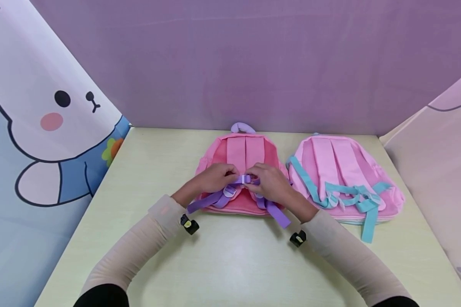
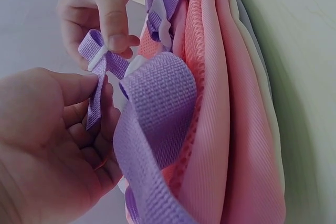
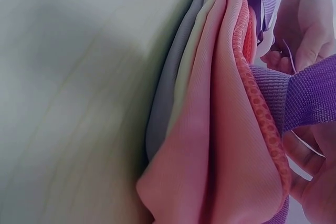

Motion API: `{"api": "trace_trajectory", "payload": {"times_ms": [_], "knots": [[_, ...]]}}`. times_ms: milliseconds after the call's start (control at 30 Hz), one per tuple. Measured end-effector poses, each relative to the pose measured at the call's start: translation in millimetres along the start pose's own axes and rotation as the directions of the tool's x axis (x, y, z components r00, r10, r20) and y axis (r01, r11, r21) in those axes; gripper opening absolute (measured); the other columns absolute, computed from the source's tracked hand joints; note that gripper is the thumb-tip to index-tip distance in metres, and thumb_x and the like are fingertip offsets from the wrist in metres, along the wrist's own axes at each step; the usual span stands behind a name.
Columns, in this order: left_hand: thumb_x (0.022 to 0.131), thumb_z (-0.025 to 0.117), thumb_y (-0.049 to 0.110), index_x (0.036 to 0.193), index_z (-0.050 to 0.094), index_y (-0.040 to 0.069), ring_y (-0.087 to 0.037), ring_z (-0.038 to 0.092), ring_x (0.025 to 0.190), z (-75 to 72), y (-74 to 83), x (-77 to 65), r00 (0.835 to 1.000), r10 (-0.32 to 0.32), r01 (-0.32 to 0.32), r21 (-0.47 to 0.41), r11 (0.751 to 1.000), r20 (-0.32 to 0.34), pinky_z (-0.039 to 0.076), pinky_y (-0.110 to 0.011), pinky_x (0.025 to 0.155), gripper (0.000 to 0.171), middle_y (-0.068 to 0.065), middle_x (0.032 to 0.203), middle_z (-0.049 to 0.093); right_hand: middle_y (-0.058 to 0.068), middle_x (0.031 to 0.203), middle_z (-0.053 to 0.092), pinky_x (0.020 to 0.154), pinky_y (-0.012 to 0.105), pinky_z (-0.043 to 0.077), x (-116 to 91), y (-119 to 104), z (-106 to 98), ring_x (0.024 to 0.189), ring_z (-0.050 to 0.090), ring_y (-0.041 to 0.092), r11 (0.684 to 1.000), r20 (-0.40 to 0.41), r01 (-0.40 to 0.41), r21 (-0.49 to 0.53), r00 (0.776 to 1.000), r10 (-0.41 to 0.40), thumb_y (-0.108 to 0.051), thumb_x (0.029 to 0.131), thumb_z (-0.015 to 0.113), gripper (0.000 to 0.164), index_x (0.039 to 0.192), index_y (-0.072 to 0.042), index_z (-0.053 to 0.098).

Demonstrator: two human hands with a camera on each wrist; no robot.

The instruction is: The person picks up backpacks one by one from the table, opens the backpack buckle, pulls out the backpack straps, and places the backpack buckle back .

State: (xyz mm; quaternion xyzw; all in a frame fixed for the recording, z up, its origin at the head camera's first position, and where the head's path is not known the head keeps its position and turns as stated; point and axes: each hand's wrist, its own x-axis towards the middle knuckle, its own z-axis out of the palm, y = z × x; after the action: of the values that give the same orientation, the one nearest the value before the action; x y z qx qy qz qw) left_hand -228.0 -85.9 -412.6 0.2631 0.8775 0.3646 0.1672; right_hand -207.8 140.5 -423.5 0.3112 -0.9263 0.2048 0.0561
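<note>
A pink backpack (image 1: pixel 236 151) with a purple top handle (image 1: pixel 243 127) lies back side up on the table, its shoulder straps facing up. Over its lower middle, both hands work at a purple webbing strap (image 2: pixel 94 106) with a small white slider (image 2: pixel 97 59). My left hand (image 1: pixel 216 177) pinches the strap's hanging end between thumb and fingers. Close beside it, my right hand (image 1: pixel 269 182) pinches the strap by the slider, where the webbing makes a small loop. Purple strap tails (image 1: pixel 278 214) hang off both sides. In the right wrist view, webbing partly hides the right hand's fingers.
To the right lies a lighter pink backpack (image 1: pixel 339 162) with knotted turquoise straps (image 1: pixel 369 204), touching or nearly touching the first. The pale table (image 1: pixel 230 264) meets a purple backdrop (image 1: pixel 253 64) behind. A panel with a cartoon animal (image 1: pixel 30 85) stands left, a pale panel (image 1: pixel 438 170) right.
</note>
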Motion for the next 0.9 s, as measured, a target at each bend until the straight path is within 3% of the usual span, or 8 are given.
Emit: {"api": "trace_trajectory", "payload": {"times_ms": [433,900], "knots": [[0.105,0.054,0.021,0.109,0.068,0.011,-0.015,0.056,0.081,-1.1,-1.2,-1.6,1.0,-0.031,0.031,-0.015,0.999,0.004,0.046,-0.025,0.074,0.018,-0.002,0.088,0.061,0.001,0.097,0.068,0.072,0.031,0.057,0.5,-1.3,-0.8,0.081,0.063,0.015,1.0,0.006,-0.013,-0.001,1.0,0.013,-0.029,0.087,0.082,0.035,0.116,-0.013,0.073],[0.106,0.053,0.019,0.108,0.067,0.009,-0.015,0.056,0.079,-1.2,-0.1,0.0,1.0,-0.008,0.008,-0.007,1.0,0.001,0.045,-0.025,0.073,0.017,-0.001,0.085,0.06,0.002,0.098,0.069,0.073,0.031,0.058,0.2,-0.4,-0.4,0.081,0.064,0.015,1.0,-0.001,0.0,0.001,1.0,0.0,-0.028,0.086,0.082,0.034,0.116,-0.013,0.073]]}}
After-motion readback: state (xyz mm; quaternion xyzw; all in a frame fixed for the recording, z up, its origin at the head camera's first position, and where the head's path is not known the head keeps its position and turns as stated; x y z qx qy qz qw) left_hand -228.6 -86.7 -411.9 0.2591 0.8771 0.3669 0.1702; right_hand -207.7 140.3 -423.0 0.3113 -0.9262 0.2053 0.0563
